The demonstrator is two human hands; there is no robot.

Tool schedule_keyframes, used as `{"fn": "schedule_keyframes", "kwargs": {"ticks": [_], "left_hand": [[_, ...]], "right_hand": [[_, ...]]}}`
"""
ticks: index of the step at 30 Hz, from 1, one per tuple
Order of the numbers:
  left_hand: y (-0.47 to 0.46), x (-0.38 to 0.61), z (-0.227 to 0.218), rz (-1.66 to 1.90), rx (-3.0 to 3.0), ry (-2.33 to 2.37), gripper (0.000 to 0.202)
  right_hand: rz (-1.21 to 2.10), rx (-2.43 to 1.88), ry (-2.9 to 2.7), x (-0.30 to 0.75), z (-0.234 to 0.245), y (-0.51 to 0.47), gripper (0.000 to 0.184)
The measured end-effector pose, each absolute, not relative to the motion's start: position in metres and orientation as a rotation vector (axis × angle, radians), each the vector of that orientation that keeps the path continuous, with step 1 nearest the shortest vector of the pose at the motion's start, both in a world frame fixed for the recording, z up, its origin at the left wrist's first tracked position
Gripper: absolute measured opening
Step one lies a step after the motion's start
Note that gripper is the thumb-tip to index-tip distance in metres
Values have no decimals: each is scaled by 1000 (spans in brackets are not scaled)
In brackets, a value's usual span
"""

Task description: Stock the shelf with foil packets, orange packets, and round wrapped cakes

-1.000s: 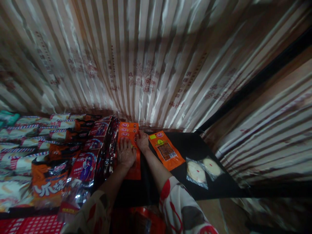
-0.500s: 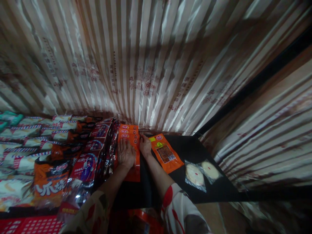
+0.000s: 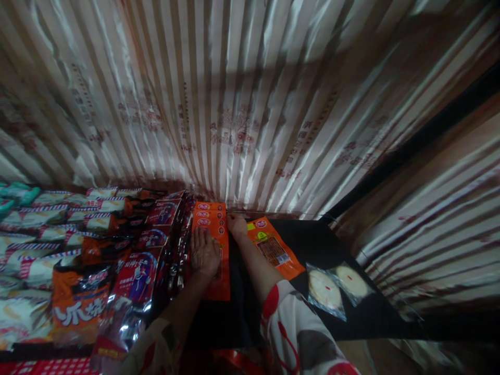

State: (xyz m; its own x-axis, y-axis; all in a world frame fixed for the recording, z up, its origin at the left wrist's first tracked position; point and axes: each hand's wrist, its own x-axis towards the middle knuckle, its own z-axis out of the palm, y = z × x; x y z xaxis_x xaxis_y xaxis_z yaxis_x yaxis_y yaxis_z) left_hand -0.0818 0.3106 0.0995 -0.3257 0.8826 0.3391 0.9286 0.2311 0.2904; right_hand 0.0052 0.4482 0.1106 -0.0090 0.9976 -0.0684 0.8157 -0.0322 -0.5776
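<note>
Overlapping orange snack packets lie in a neat stack on the black table, their printed top edges stepped one behind another. My left hand rests flat on them, palm down with fingers stretched out. At the stack's upper right edge is my right hand, its fingers bent and closed at the packets' side; the fingertips are partly hidden. Just right of that wrist, a single orange packet lies askew, back side up, partly covered by my right forearm.
Dark red packets stand in rows left of the stack. Further left are an orange-and-black packet and many white packets. Two clear-wrapped round pale discs lie on the black table. A striped curtain hangs behind.
The view has shifted slightly, so table items sit a little lower and further right. My left hand stays flat on the stack; my right hand stays at its upper right edge.
</note>
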Motion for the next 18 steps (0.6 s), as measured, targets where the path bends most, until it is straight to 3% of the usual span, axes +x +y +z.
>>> {"fn": "schedule_keyframes", "kwargs": {"ticks": [6, 18], "left_hand": [[311, -83, 95, -738, -1746, -2370, 49], [309, -80, 105, -678, -1733, -2415, 51]], "right_hand": [[777, -1891, -1908, 6, 109, 466, 32], [795, -1814, -2005, 6, 107, 472, 19]]}}
